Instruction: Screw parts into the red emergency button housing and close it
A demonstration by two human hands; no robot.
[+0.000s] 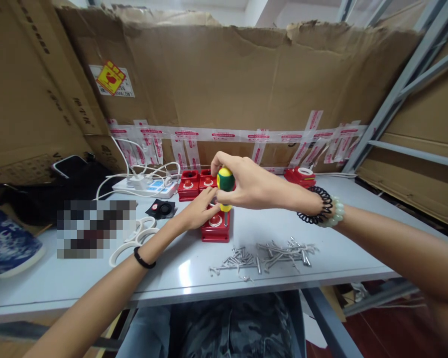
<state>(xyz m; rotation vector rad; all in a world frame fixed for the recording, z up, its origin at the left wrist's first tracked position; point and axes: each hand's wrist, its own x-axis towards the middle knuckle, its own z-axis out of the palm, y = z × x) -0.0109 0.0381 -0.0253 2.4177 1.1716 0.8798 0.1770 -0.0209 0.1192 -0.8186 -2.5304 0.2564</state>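
My right hand is closed around the yellow and green handle of a screwdriver, which stands upright. Its metal shaft points down at the right side of a red box-shaped unit with a round red button in a pale ring. My left hand rests on the left and upper part of that unit, its fingers reaching toward the screwdriver's lower end. Whether those fingers grip or merely press is partly hidden. Where the tip meets the unit is too small to make out.
Similar red units stand behind the hands, another red unit at the back right. Loose screws and metal rods lie in front. White rings, a black square part and a power strip are left. Cardboard walls the back.
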